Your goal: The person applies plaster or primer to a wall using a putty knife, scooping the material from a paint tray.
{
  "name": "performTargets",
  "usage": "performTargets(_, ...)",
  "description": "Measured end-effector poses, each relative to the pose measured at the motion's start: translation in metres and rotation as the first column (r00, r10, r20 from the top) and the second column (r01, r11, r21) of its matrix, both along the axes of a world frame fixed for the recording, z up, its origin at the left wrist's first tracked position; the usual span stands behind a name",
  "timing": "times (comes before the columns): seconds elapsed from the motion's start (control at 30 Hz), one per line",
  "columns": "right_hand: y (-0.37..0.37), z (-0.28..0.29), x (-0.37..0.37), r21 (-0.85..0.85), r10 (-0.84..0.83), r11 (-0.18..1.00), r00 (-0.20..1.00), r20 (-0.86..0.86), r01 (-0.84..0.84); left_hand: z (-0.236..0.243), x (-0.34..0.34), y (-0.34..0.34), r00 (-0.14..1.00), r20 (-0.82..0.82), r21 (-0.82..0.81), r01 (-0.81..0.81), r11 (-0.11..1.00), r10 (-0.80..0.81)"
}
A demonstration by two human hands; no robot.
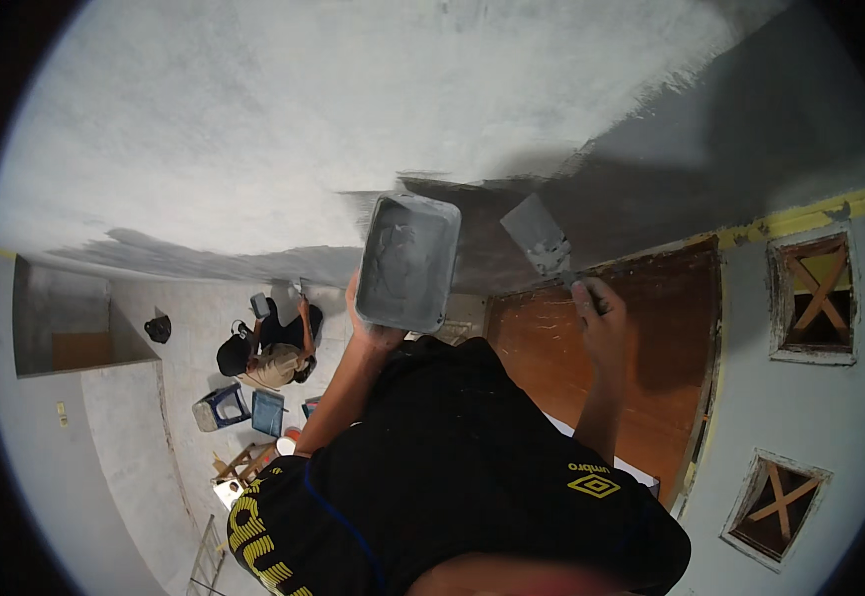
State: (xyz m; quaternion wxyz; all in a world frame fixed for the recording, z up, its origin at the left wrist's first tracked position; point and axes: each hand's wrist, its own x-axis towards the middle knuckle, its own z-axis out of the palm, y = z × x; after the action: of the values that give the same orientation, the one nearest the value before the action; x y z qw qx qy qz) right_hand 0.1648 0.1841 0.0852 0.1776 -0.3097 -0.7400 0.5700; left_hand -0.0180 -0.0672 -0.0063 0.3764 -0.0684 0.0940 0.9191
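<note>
My left hand (379, 332) grips the lower end of a grey rectangular tub (449, 278), its fingers partly hidden behind it. Grey paste (400, 260) coats the inside of the tub. To the right, my right hand (603, 304) is closed round the handle of a putty knife (534, 236), whose wide blade points up and left and is smeared with grey. Beyond both hands stretches a wall (283, 109), pale grey over most of its face. A darker grey coat (651, 159) with a ragged, streaked edge covers its right part and runs along its lower edge.
A crouching person (275, 348) in a dark cap works at the left. Nearby are a stool (222, 408), a blue tray (267, 413) and a ladder (208, 558). On the right are a brown panel (601, 382), yellow tape (864, 202) and two openings crossed with wooden strips (816, 298).
</note>
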Motion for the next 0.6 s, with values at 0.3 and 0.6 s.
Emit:
performTargets(0.3,-0.042,-0.018,-0.019,-0.568,-0.169,0.819,0.979,-0.112,0.076,0.004,0.004,0.009,0.997,-0.067,-0.071,0.045,0.996,-0.050)
performTargets(0.6,-0.055,-0.027,-0.042,-0.547,-0.322,0.809,0.941,-0.106,0.216,0.001,0.000,0.011,0.996,-0.025,-0.104,0.077,0.992,-0.080)
